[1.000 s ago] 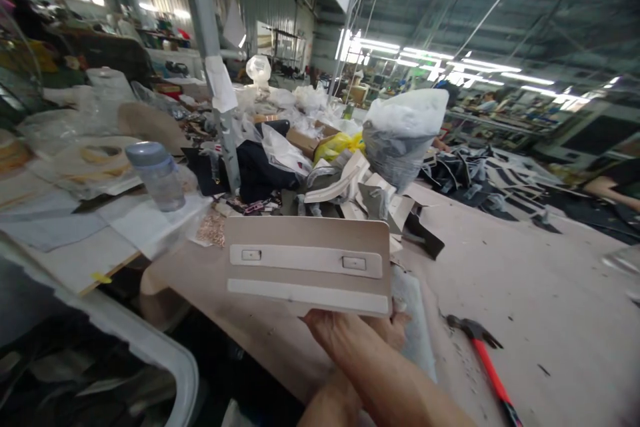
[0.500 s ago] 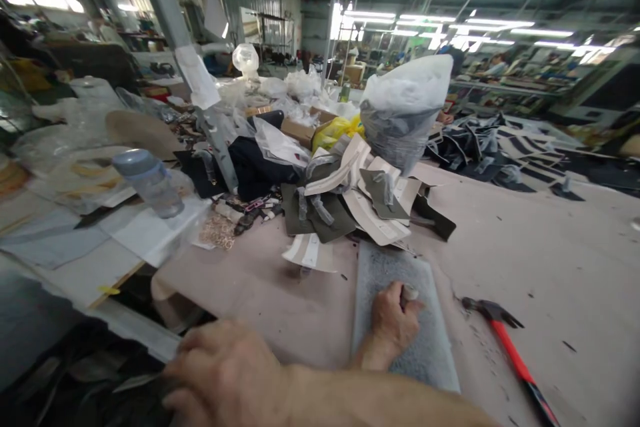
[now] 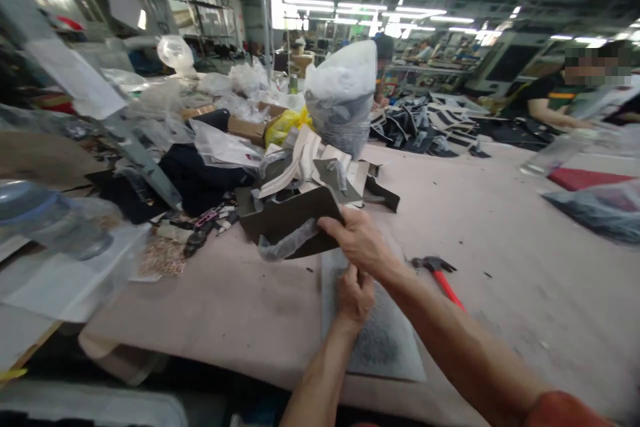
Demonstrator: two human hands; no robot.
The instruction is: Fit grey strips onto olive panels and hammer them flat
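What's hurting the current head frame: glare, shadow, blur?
Head view: ceiling lights blown out to white; head view: near-black shadow beneath the table; head view: bottle smeared at the left edge; head view: right hand and dark panel slightly soft but readable.

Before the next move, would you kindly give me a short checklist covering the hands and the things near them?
1. Right hand has a grip on the flat dark grey-green panel: ok, holding its right end.
2. Translucent plastic-wrapped strip on the panel's face: ok, attached and visible.
3. Panel's reverse side in view: not ok, only the dark face shows.
4. Left hand holding anything: cannot tell, its curled shape hides the inside.
5. Rectangular grey slab lying flat on the pinkish-beige table: ok.
6. Red-handled claw hammer apart from both hands: ok, right of the slab.
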